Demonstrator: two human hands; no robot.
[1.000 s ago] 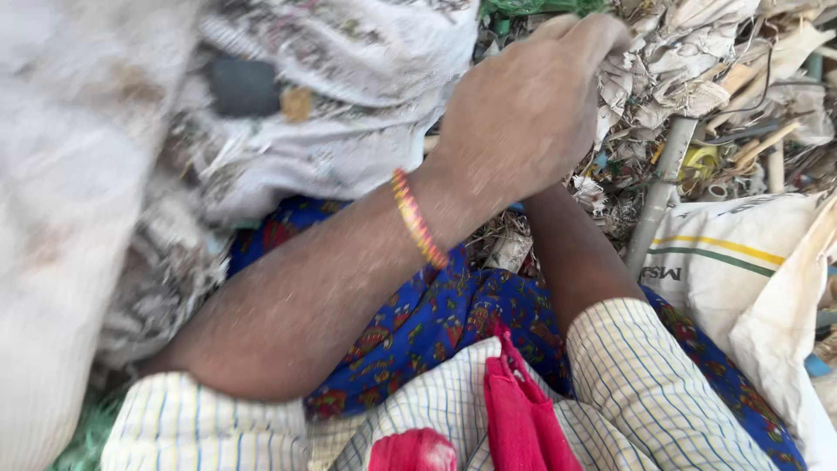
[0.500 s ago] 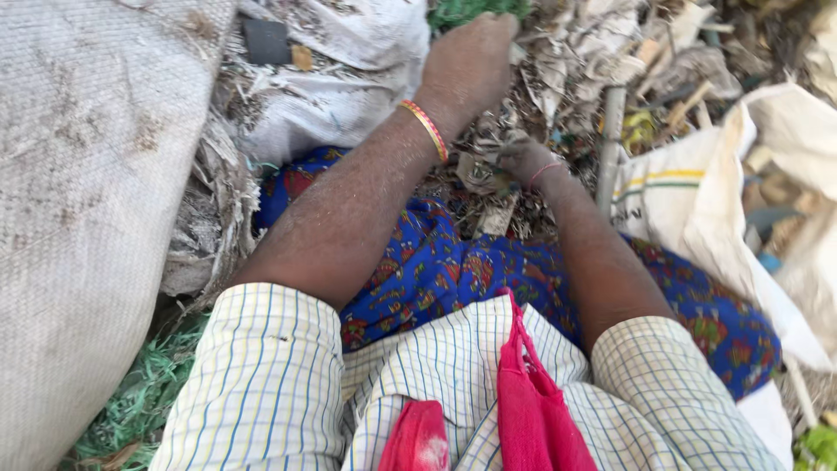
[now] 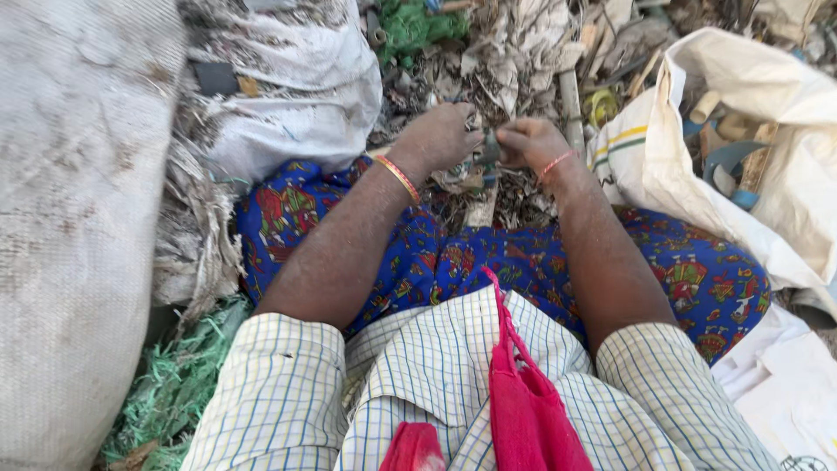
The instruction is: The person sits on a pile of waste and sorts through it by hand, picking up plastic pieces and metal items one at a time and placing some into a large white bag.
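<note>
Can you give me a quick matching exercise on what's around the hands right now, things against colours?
Things:
1. open sack on the right
2. shredded strands at lower left
3. cloth hanging at the chest
4. skirt over the lap

Colours:
A. green
B. blue with a printed pattern
C. white with yellow and green stripes
D. red

Pairs: 1-C, 2-A, 3-D, 4-B

The left hand and right hand meet on a small dark piece.

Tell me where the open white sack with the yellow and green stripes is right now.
In the head view, the open white sack lies on the person's right, just beyond the right hand, its mouth toward the scrap pile.
</note>
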